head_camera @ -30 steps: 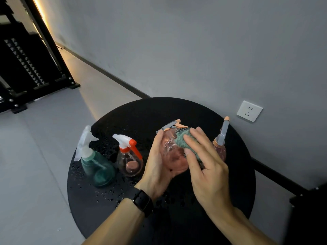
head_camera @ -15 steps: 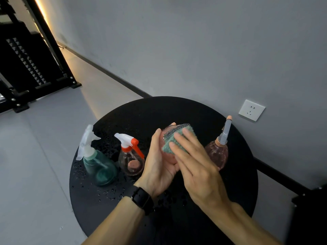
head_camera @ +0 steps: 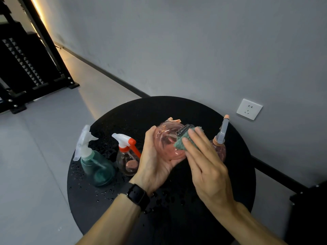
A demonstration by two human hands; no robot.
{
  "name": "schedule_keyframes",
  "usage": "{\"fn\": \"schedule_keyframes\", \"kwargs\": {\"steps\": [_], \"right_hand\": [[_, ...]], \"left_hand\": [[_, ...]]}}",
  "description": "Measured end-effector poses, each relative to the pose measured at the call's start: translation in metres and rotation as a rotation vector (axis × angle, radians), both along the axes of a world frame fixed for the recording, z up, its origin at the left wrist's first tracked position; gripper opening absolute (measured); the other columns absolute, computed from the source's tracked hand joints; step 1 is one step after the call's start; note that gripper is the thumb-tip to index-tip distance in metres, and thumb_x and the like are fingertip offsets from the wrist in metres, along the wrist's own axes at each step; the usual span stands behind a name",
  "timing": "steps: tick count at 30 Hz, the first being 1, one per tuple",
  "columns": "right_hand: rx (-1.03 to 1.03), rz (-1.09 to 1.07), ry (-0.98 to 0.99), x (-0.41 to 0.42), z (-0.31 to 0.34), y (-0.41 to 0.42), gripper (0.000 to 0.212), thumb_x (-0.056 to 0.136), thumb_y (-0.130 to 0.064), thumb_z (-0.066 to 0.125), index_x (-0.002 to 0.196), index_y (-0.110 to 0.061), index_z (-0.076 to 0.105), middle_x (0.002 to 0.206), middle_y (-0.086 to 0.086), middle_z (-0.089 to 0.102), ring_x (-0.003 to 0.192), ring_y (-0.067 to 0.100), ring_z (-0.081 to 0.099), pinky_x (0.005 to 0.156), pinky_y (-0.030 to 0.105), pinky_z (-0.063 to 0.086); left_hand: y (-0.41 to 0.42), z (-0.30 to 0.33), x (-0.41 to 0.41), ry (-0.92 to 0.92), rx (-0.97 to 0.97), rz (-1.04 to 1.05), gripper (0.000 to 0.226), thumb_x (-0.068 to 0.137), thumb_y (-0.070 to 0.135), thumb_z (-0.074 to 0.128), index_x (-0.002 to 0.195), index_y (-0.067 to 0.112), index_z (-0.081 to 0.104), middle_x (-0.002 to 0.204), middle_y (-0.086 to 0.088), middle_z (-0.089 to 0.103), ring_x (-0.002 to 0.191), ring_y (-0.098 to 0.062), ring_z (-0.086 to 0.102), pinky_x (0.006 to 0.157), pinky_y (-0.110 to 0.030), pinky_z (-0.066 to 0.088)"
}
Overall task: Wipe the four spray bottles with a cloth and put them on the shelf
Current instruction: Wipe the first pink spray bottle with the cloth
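Head view showed you mid-wipe on the first bottle: your left hand (head_camera: 155, 161) curled round the pink bottle (head_camera: 169, 142), tipped on its side above the black table (head_camera: 177, 218). Your right hand (head_camera: 207, 167) pressed the green cloth (head_camera: 182, 141) against it with straight fingers; next, I judge, you needed to turn it to its unwiped side.

A round black table (head_camera: 203, 218) stands against a grey wall. 3 spray bottles stand upright on it. At the left edge is a green bottle (head_camera: 96, 167) with a white trigger. Just beside it, to its right, is a clear bottle (head_camera: 128, 160) with a white and orange trigger. Near the right edge stands a pink bottle (head_camera: 220, 147) with a grey nozzle. Water drops (head_camera: 106, 193) dot the left and front of the top.
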State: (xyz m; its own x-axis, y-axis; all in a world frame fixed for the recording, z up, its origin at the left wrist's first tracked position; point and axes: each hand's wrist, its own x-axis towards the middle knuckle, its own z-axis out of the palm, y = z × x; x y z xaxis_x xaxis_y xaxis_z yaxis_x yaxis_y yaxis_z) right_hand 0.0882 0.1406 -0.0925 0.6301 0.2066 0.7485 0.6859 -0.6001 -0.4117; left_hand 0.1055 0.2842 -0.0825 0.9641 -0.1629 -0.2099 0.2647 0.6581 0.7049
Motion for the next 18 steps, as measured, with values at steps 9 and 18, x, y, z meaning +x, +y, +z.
{"fn": "schedule_keyframes", "kwargs": {"steps": [9, 18], "right_hand": [[0.023, 0.099, 0.012, 0.000, 0.017, 0.019, 0.032, 0.092, 0.003, 0.058, 0.124, 0.002, 0.060, 0.137, 0.015, 0.053, 0.138, 0.024, 0.040, 0.112, 0.034, 0.038], [-0.109, 0.209, -0.009, -0.004, 0.010, 0.009, 0.037, 0.087, 0.007, 0.063, 0.123, 0.002, 0.061, 0.135, 0.013, 0.056, 0.138, 0.023, 0.042, 0.107, 0.041, 0.044]], "left_hand": [[-0.005, -0.004, -0.005, -0.024, 0.060, -0.027, 0.054, 0.102, 0.046, 0.033, 0.130, 0.011, 0.064, 0.124, -0.013, 0.067, 0.108, -0.023, 0.067, 0.091, -0.033, 0.055], [-0.001, -0.004, -0.006, 0.000, 0.051, -0.007, 0.050, 0.099, 0.047, 0.043, 0.124, 0.006, 0.060, 0.109, -0.013, 0.069, 0.099, -0.024, 0.068, 0.085, -0.032, 0.056]]}}
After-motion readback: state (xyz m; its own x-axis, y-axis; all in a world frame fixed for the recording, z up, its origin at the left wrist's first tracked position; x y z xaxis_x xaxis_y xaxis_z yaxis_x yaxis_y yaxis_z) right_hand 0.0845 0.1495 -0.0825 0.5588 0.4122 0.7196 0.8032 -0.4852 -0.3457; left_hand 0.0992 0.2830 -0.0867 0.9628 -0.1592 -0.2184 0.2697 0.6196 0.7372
